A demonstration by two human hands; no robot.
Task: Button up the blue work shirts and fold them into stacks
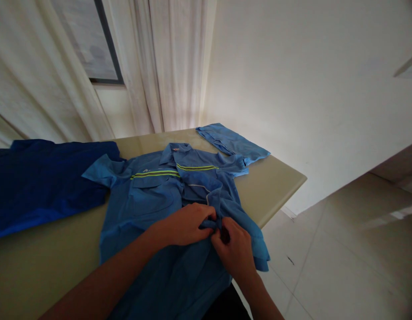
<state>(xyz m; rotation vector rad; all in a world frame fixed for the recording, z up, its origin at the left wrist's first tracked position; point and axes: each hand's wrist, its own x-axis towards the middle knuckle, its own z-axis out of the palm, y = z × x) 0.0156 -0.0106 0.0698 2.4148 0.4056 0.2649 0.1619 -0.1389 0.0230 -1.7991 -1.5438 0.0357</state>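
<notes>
A blue short-sleeved work shirt [152, 198] lies face up across the table, its collar toward the window and its lower part hanging over the near edge. Yellow-green stripes cross its chest. My left hand [192, 224] pinches the front edge of the shirt, fingers curled around a bunched fold. Right beside it, my right hand [234, 244] grips the same fold with thumb and fingers pressed together. Whether a button sits between the fingers is hidden. The cloth is gathered up between both hands.
On the left of the table [282, 182] lies a dark blue garment [49, 178]. A folded light blue garment [232, 140] rests at the far right, touching the shirt's sleeve. Cream curtains [179, 62] and a white wall stand behind. Pale floor tiles [312, 258] show at right.
</notes>
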